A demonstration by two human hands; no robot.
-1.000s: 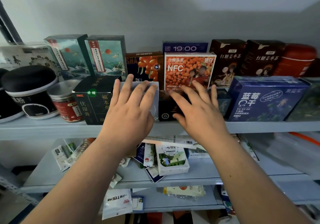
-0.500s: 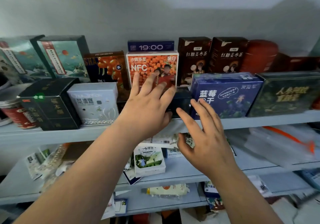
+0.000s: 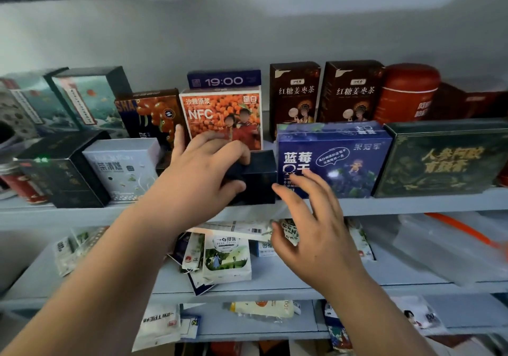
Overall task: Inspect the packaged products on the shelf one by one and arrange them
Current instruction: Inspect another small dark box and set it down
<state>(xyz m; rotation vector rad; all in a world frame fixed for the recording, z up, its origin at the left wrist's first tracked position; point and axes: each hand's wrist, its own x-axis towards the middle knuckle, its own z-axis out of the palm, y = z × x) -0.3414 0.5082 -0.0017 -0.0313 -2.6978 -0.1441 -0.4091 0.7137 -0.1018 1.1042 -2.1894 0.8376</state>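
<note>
Left hand (image 3: 198, 174) grips the dark box (image 3: 261, 177). Right hand (image 3: 316, 229) hovers just right of it, fingers spread. Risk: withdrawal drags the blue box (image 3: 343, 160), seemingly touching it, forward.

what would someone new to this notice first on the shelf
The left hand sits at the centre of the grey metal shelf, its fingers curled round a small dark navy cardboard box at the front edge. Just right of it the right hand is spread open in front of a bright blue blueberry carton, and behind the hands stands a vivid orange carton marked NFC.
</note>
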